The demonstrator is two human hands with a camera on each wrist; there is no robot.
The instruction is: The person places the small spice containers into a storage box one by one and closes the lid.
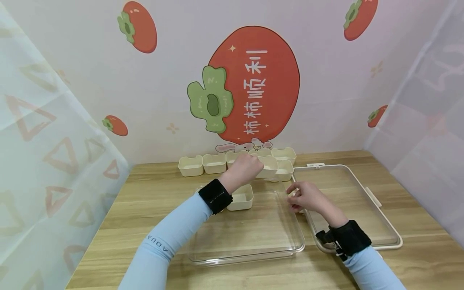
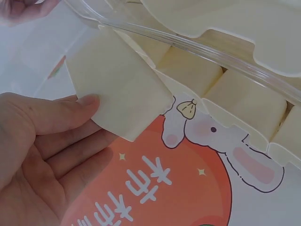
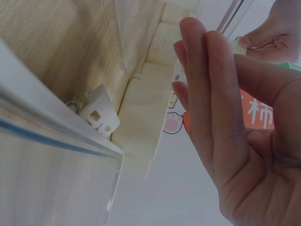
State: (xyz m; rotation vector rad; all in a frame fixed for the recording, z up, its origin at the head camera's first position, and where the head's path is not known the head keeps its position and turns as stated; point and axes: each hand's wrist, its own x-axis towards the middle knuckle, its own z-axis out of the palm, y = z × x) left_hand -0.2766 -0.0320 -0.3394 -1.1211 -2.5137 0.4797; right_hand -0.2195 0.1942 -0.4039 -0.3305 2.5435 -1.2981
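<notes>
In the head view, my left hand (image 1: 243, 172) holds a small cream bin (image 1: 269, 166) over the far edge of a clear plastic box (image 1: 250, 256). The left wrist view shows the thumb of that hand on the side of the tilted bin (image 2: 117, 87). Another cream bin (image 1: 241, 199) stands inside the box, near its far left part. My right hand (image 1: 311, 198) is beside the box's right edge. Its fingers look nearly straight in the right wrist view, with nothing held between them and the thumb.
Several cream bins (image 1: 190, 166) stand along the back of the wooden table, by the wall with persimmon pictures. To the right of the box lies a clear lid with a white rim (image 1: 393, 242) and white latches (image 1: 373, 197).
</notes>
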